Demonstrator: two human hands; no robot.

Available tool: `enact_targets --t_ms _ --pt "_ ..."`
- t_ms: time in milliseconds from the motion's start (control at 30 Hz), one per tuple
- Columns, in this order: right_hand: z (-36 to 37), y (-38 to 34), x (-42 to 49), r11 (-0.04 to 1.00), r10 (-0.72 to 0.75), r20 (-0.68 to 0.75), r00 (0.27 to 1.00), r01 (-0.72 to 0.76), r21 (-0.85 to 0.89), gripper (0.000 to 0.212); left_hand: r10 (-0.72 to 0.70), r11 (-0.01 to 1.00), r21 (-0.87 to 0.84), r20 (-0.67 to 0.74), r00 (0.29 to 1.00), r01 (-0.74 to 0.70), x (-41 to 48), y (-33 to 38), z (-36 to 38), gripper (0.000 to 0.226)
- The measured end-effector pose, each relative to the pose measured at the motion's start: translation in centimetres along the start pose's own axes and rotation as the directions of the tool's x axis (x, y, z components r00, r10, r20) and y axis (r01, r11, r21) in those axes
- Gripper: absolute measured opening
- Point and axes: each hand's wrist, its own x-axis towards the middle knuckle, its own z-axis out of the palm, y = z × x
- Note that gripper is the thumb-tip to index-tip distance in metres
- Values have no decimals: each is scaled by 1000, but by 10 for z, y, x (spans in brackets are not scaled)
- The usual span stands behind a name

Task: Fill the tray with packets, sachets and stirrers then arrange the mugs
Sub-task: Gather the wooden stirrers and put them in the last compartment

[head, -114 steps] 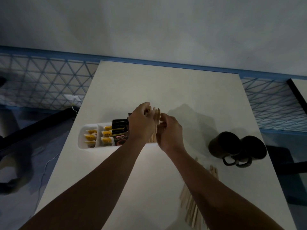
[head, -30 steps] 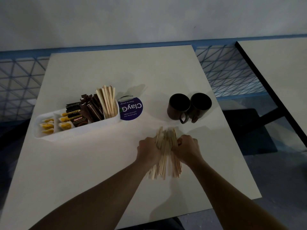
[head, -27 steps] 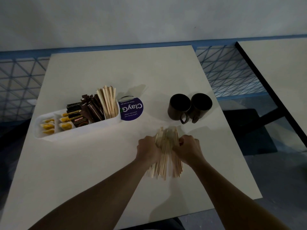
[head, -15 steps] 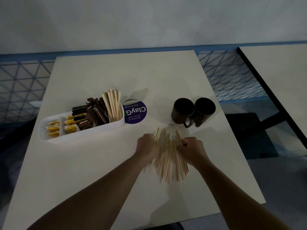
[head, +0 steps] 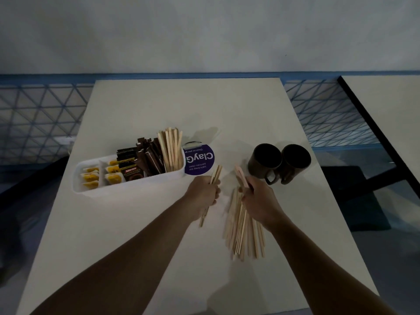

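With the left hand (head: 203, 193), just right of the tray (head: 127, 187) near its front corner, grips a thin bundle (head: 216, 176) of wooden stirrers, fingers curled tight round the middle and the ends sticking out above and below the fist; held lengthwise like that probably for dropping end-first into the tray's rightmost compartment, beside the standing stirrers (head: 170, 148) already there. With the right hand (head: 259, 198), farther right of the tray, clasps a second bundle (head: 241, 177), fingers closed round it, blurred tips angled up toward the mugs (head: 264, 161). Leaves the loose pile (head: 243, 233) flat on the table (head: 181, 105), right of the tray and nearer the person, partly under the right wrist; taken in small lots, seemingly, for easier squaring up than the whole fan at once. Keeps yellow sachets (head: 91, 177) in the tray's left cells and dark packets (head: 136, 162) in its middle, leaving only the stirrer end short of full, by the look of it. Shows a purple round label (head: 200, 161) at the tray's right end, touching or just behind it, and the two mugs well right of the tray, side by side, handles toward the person, not yet arranged. Against half a second earlier: no longer both fists pressed together on one fanned heap, but parted, with a gap between, the left carried toward the tray with its few sticks lifted clear. No change to the tray's contents or to the mugs.
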Motion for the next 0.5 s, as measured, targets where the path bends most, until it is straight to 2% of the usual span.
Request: enact_targets --t_ms 100,333,500 --pt "8 -21 8 998 -29 13 999 28 63 30 39 998 -45 3 999 -39 2 9 -14 17" --pt "27 -68 29 986 -75 -10 997 76 147 28 158 975 -158 3 987 -156 0 35 -50 21" --pt "37 -103 38 931 -118 18 993 104 350 28 204 948 -237 -69 977 -214 4 48 -76 24"
